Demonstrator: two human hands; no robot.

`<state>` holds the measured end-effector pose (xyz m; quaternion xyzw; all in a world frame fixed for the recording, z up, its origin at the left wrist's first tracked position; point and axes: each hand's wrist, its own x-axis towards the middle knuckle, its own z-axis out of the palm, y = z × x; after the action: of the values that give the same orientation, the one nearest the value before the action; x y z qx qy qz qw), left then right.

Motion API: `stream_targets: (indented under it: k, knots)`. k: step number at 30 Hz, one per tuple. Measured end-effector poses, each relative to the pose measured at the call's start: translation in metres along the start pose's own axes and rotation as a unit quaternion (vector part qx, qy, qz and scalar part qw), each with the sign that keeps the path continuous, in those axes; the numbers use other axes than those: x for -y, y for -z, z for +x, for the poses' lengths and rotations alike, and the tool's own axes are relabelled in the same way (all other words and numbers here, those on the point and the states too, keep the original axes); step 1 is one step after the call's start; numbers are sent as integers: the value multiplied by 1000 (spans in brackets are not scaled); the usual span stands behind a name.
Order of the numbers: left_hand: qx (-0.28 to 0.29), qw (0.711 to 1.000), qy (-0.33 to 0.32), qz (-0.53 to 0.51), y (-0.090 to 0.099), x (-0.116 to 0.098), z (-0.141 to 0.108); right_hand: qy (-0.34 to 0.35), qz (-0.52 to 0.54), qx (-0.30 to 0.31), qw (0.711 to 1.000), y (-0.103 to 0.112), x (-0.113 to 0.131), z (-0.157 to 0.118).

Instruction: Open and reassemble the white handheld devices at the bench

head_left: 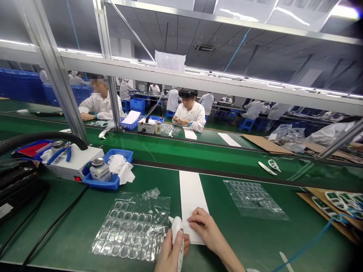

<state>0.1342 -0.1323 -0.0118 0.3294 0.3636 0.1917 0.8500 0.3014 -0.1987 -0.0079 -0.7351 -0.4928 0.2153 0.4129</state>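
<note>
My left hand [171,249] is closed around a white handheld device [177,226], shaped like an ear thermometer, with a narrow tip pointing up and left. Just to its right, my right hand [205,228] is over a long white paper strip [193,192]. Its thumb and fingers are bent together as in a pinch; whatever may be between them is too small to make out. Left of the device lies a clear plastic sheet [130,230] with rows of clear, rounded window-like pieces. A similar clear sheet [253,198] lies farther right.
A blue tray [106,183] holds a metal-topped bottle and white tissues, beside a white box [76,162] with blue pliers. Cardboard [334,215] with white-and-green parts stands right. Two white shells [267,168] lie beyond the ledge. Co-workers sit opposite. A metal frame crosses above.
</note>
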Motion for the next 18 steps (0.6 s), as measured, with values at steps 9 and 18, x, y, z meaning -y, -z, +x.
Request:
stream_targets:
  k: [9, 18]
  knots:
    - [-7, 1000, -18, 3, 8, 25, 18, -46, -31, 16, 998, -3, 13, 4]
    - [-33, 998, 7, -53, 7, 29, 24, -41, -27, -6, 999, -6, 11, 6]
